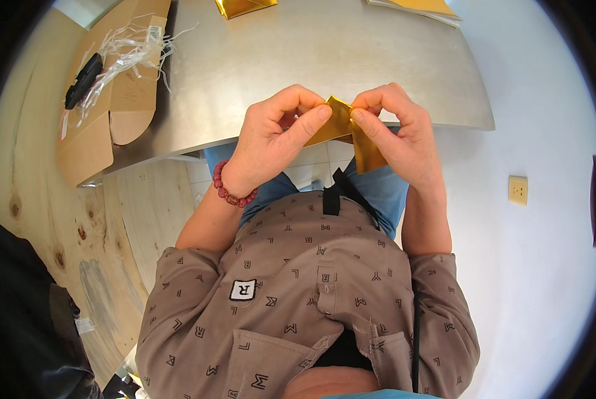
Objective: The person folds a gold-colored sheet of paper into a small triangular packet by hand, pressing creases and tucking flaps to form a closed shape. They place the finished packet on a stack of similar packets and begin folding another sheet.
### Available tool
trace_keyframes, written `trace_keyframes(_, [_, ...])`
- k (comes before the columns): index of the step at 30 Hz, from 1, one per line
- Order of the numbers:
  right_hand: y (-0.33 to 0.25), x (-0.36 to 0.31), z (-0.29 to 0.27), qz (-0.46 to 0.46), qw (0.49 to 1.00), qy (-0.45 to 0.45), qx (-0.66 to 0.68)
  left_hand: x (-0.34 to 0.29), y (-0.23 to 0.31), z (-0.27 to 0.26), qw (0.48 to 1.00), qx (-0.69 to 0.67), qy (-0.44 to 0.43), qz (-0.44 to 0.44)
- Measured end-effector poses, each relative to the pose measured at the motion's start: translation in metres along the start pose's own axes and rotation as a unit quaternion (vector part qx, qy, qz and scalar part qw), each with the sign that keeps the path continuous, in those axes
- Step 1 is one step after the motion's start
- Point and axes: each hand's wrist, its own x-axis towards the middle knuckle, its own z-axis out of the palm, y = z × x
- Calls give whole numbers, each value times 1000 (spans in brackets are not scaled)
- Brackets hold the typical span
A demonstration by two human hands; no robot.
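A sheet of shiny gold foil paper (338,121) is held up between my two hands, just in front of the table's near edge. It is folded, with one flap slanting to the left and another hanging down on the right. My left hand (279,130), with a red bead bracelet on its wrist, pinches the sheet's upper left edge between thumb and forefinger. The upper right edge is in the pinch of my right hand (399,130). Part of the sheet is hidden behind the right fingers.
A metal-topped table (298,63) lies ahead. On its left are a cardboard piece (128,100), tangled clear plastic strips (121,56) and a black object (83,81). Folded gold paper (244,6) and a stack of yellow and white sheets (421,9) lie at the far edge.
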Motion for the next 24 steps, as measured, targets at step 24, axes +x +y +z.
trace_keyframes(24, [14,37,3,34,995,-33,89,24,10,-15,992,122,21,-14])
